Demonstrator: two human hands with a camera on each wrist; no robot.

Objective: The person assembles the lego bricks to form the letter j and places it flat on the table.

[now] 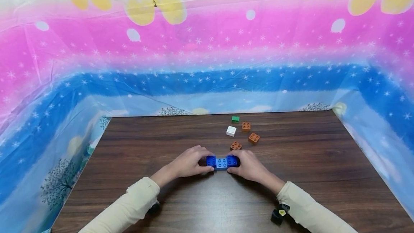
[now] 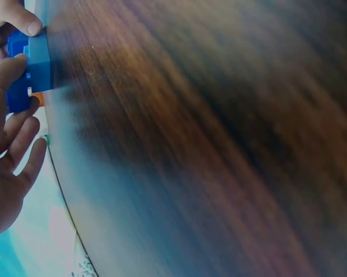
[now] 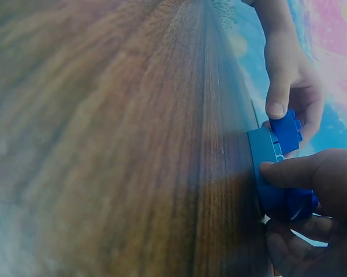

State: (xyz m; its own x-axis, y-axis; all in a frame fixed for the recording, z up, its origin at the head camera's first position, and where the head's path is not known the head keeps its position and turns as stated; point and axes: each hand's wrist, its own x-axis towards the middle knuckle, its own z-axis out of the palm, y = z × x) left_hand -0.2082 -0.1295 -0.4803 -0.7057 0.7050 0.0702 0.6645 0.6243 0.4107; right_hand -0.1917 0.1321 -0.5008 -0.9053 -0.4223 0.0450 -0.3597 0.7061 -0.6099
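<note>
A light blue building brick (image 1: 221, 163) lies on the table between both hands, with a dark blue brick (image 1: 211, 160) at its left end and another dark blue brick (image 1: 231, 160) at its right end. My left hand (image 1: 191, 161) pinches the left dark blue brick between thumb and fingers. In the right wrist view this brick (image 3: 286, 131) looks slightly tilted on the light blue one; whether it is fully pressed on I cannot tell. My right hand (image 1: 248, 164) grips the right end, its thumb against the side of the light blue brick (image 3: 262, 156).
Beyond the hands on the brown wooden table (image 1: 145, 136) lie a green brick (image 1: 235, 119), a white brick (image 1: 231, 131) and three orange bricks (image 1: 246, 126), the nearest close to the right hand's fingers. A patterned cloth (image 1: 207, 82) hangs around the table's back and sides.
</note>
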